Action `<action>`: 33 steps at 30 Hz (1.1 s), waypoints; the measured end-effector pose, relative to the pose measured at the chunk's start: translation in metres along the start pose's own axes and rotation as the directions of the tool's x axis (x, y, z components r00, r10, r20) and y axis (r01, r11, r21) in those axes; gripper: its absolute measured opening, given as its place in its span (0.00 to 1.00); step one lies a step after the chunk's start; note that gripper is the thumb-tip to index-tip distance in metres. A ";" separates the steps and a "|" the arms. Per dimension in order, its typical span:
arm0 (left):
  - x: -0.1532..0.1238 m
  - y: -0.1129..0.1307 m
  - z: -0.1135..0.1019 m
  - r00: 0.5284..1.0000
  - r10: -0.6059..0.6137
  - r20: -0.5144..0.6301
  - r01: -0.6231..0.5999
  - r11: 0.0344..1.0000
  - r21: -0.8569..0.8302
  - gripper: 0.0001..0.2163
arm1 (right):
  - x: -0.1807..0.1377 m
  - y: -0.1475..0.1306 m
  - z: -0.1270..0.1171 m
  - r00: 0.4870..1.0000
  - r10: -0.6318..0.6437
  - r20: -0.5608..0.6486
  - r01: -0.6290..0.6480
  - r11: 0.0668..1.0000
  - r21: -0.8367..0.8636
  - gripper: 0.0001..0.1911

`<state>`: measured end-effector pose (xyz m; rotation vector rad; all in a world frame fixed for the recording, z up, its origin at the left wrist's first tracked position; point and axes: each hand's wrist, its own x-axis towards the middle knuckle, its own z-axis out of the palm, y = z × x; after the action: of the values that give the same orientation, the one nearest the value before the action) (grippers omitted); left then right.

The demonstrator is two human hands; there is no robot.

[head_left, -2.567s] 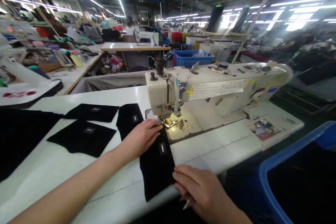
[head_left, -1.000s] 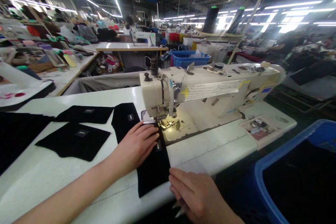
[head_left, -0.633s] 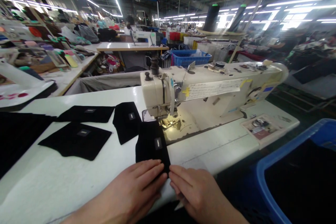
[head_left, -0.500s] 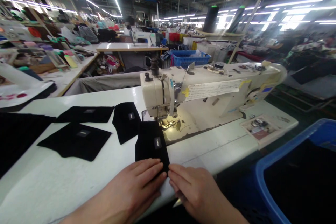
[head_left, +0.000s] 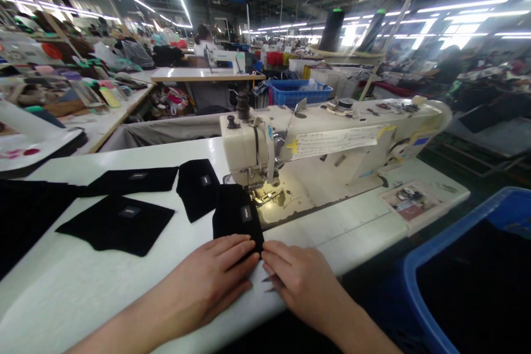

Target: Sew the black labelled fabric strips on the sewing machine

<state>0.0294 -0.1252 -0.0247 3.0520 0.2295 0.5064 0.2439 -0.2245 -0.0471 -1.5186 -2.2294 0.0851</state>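
A black fabric piece with a small label [head_left: 245, 213] lies at the needle area of the sewing machine [head_left: 244, 160], its far end under the presser foot area. My left hand [head_left: 211, 276] lies flat over the near end of this piece, fingers stretched forward. At the piece's right near corner, my right hand [head_left: 302, 282] touches the edge with its fingertips. Two pointed dark blades of what look like thread snips [head_left: 270, 281] stick out from under its curled fingers; their handles are hidden. Left of the machine lie more labelled black pieces [head_left: 118, 224], flat on the white table [head_left: 103, 293].
A blue plastic basket [head_left: 415, 287] holding dark fabric stands at the right, beside the table edge. More black fabric [head_left: 29, 215] covers the table's left side. Behind the machine are another sewing table [head_left: 199, 73] and a second blue basket [head_left: 296, 94].
Both hands have moved forward toward the machine, and the black piece has slid forward under the needle area with them. The blades under my right hand now show more clearly.
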 end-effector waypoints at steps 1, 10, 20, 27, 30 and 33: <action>0.000 -0.002 0.000 1.000 -0.002 -0.005 0.002 1.000 -0.002 0.14 | 0.002 0.001 0.000 1.000 0.000 0.007 0.000 1.000 -0.003 0.11; 0.003 -0.019 0.004 1.000 -0.019 -0.008 0.019 1.000 -0.003 0.14 | 0.019 0.007 0.000 0.998 0.036 0.043 -0.036 0.999 0.010 0.11; 0.011 -0.036 0.000 0.999 -0.014 -0.041 0.014 1.000 -0.002 0.15 | 0.037 0.012 -0.003 0.992 0.099 0.081 -0.095 0.994 -0.059 0.09; 0.014 -0.047 -0.002 0.999 -0.031 0.007 0.031 0.999 0.028 0.15 | 0.050 0.014 -0.006 0.987 0.133 0.094 -0.123 0.987 -0.107 0.08; 0.015 -0.052 -0.002 0.999 -0.039 0.026 0.038 0.999 0.035 0.15 | 0.055 0.014 -0.007 0.984 0.141 0.104 -0.129 0.984 -0.120 0.08; 0.016 -0.057 -0.001 0.999 -0.049 0.022 0.049 0.999 0.025 0.15 | 0.060 0.015 -0.007 0.981 0.157 0.112 -0.140 0.980 -0.142 0.08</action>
<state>0.0364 -0.0661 -0.0220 3.0653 0.3108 0.4696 0.2414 -0.1664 -0.0260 -1.7966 -2.2519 0.0785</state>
